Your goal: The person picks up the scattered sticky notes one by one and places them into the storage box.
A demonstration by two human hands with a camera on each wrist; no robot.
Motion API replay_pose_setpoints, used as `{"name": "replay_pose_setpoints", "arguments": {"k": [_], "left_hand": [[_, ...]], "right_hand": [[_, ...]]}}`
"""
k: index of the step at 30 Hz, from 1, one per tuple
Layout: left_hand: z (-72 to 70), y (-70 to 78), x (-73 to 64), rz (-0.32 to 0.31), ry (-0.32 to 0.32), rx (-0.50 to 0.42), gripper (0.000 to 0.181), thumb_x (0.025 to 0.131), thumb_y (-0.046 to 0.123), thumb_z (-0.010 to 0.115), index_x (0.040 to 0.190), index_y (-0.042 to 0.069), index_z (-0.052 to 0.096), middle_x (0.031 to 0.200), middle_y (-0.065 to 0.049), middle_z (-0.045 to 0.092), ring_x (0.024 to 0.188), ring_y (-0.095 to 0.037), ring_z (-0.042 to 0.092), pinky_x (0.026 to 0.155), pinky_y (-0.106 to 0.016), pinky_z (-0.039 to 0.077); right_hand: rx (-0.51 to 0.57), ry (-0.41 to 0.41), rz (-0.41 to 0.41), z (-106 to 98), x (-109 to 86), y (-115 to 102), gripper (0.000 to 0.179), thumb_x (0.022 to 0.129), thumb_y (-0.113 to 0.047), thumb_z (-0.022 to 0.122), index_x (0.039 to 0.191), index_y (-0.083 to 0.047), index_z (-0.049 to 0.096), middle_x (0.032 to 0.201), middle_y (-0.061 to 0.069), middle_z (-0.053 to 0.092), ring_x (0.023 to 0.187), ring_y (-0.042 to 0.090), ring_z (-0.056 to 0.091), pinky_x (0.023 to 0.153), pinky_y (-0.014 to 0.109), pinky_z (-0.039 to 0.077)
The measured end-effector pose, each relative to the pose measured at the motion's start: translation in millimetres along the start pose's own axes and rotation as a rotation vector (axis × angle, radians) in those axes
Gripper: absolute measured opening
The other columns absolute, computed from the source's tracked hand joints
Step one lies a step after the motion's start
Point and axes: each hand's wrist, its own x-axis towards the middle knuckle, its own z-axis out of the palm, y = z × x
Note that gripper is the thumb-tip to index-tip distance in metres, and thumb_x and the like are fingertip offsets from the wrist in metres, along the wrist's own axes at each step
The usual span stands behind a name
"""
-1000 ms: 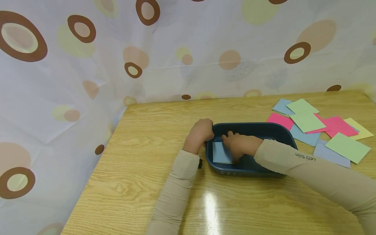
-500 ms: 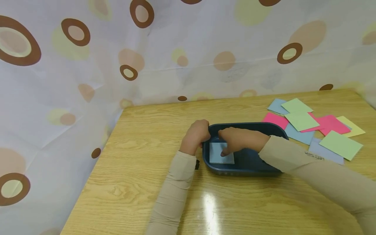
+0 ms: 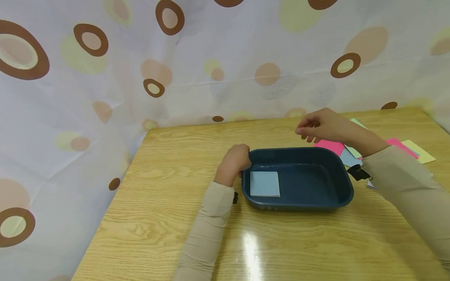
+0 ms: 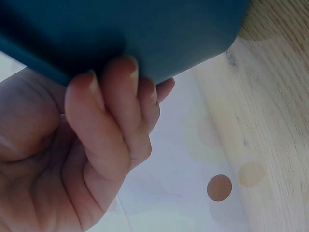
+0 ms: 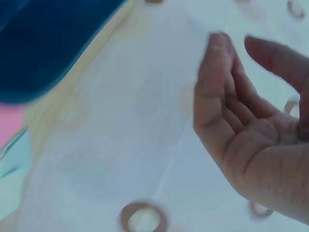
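Observation:
A dark blue plastic basin (image 3: pixel 306 187) stands on the wooden table. My left hand (image 3: pixel 233 163) grips its left rim; in the left wrist view the fingers (image 4: pixel 111 116) are curled against the outer wall. At the basin's left end lies a light blue square of paper (image 3: pixel 265 184), seemingly a small stack, flat on the bottom. My right hand (image 3: pixel 325 125) is in the air above and behind the basin's far right rim, with loosely bent fingers. The right wrist view shows nothing between thumb and fingers.
Loose paper squares lie right of the basin: a pink sheet (image 3: pixel 329 146), a yellow sheet (image 3: pixel 420 151) and several green and blue ones, partly hidden by the right arm. A patterned curtain (image 3: pixel 225 58) hangs behind the table (image 3: pixel 168 218).
My right hand has let go of the light blue paper, risen out of the basin and moved right and back. The left hand has kept its grip on the rim.

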Motion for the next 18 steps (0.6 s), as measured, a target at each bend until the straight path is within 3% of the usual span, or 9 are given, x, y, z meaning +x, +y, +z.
{"name": "replay_pose_setpoints", "arguments": {"k": [5,12,16,18], "left_hand": [[0.3,-0.8,0.2,0.008,0.003,0.008,0.037,0.093,0.001,0.054,0.130,0.000,0.055,0.120,-0.019,0.062,0.045,-0.018,0.062,0.040,-0.023,0.049],[-0.1,-0.7,0.0,-0.001,0.005,0.011,0.037,0.094,0.001,0.054,0.131,0.000,0.055,0.121,-0.019,0.062,0.048,-0.019,0.064,0.040,-0.022,0.049],[0.0,-1.0,0.4,-0.006,0.009,0.012,0.036,0.094,0.001,0.054,0.130,0.000,0.055,0.120,-0.019,0.062,0.048,-0.019,0.064,0.040,-0.021,0.049],[0.1,-1.3,0.5,-0.006,0.011,0.008,0.037,0.094,0.001,0.054,0.130,0.000,0.055,0.121,-0.019,0.062,0.048,-0.019,0.064,0.040,-0.022,0.049]], "right_hand": [[0.047,0.140,0.106,-25,-3.6,38,0.043,0.097,-0.030,0.057,0.116,0.008,0.059,0.087,0.006,0.067,0.074,0.014,0.064,0.063,0.025,0.055],[0.067,0.175,0.182,-40,-8.5,76,0.058,0.097,-0.039,0.055,0.123,0.013,0.051,0.094,0.006,0.066,0.072,0.002,0.060,0.066,0.019,0.052],[0.047,0.158,0.226,-46,-10.6,93,0.065,0.098,-0.040,0.053,0.128,0.016,0.045,0.106,0.022,0.063,0.075,0.002,0.059,0.066,0.016,0.050],[0.033,0.138,0.255,-48,-12.1,102,0.069,0.098,-0.043,0.051,0.130,0.018,0.042,0.115,0.031,0.056,0.084,0.015,0.063,0.073,0.023,0.053]]}}
